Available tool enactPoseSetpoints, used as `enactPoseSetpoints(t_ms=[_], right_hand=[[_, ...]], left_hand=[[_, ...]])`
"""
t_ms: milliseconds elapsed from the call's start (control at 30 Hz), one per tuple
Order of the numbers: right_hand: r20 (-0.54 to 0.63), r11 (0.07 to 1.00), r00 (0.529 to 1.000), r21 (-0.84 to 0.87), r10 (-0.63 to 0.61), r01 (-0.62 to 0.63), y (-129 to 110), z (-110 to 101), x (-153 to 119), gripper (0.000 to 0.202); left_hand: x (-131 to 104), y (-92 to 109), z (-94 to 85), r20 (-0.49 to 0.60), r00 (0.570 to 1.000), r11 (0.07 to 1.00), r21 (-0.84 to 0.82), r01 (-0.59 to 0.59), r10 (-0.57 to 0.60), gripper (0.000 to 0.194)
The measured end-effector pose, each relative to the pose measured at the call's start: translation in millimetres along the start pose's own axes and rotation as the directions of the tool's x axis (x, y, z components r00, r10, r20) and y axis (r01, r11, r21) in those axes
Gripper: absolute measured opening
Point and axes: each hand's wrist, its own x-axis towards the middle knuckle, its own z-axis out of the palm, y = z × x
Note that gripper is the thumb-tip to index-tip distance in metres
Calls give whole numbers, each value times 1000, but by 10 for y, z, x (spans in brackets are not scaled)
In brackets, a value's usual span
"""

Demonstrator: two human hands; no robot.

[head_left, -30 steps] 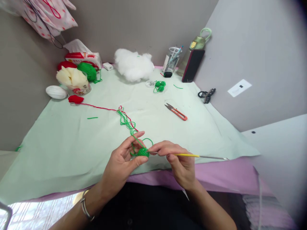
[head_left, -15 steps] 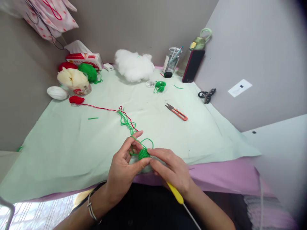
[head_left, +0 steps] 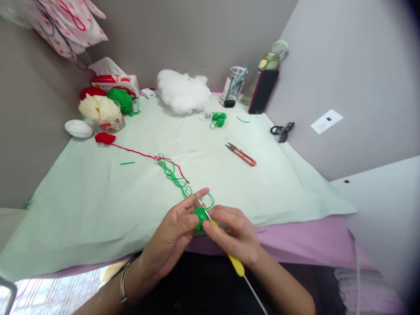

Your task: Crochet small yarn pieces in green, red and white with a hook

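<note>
My left hand (head_left: 179,227) pinches a small green crocheted piece (head_left: 201,217) between thumb and fingers, near the table's front edge. Its index finger is stretched out, close to the green working yarn. My right hand (head_left: 234,232) is closed round a crochet hook (head_left: 236,266) with a yellow handle; the metal shaft crosses the green piece and its tip reaches the left index finger. Loose green yarn (head_left: 173,175) trails from the work up the cloth, tangled beside a red strand (head_left: 134,151) that runs to a small red yarn bundle (head_left: 105,138).
Orange thread snips (head_left: 241,154) lie right of centre. White stuffing (head_left: 183,91), a clear cup of pens (head_left: 235,85), a bottle (head_left: 269,61) and a phone (head_left: 263,92) stand at the back. Yarn balls, a tissue box (head_left: 114,83) and a white ball (head_left: 78,128) are at the left.
The hook has swung up so that its shaft now shows across the green piece. Both hands shifted slightly, the left index finger moved right, and the tangled green and red yarn slid left.
</note>
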Motion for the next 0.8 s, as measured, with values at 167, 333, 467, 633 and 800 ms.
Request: enactPoseSetpoints(t_ms=[167, 333, 467, 633, 800], right_hand=[[-21, 988, 988, -13, -154, 153, 37, -3, -55, 53], [-176, 975, 984, 219, -5, 45, 55, 103, -72, 37], [-150, 929, 981, 364, 124, -62, -17, 65, 40, 30], [-107, 776, 928, 586, 357, -231, -28, 16, 102, 22], [-48, 641, 894, 714, 445, -281, 19, 47, 86, 20]], left_hand=[[41, 48, -40, -104, 986, 988, 98, -122, 132, 78], [50, 114, -65, -152, 957, 954, 216, -210, 245, 76], [61, 149, -74, -142, 952, 936, 270, -227, 272, 74], [65, 175, -113, -102, 952, 909, 342, -239, 288, 69], [58, 167, -183, -64, 956, 883, 404, -238, 287, 65]])
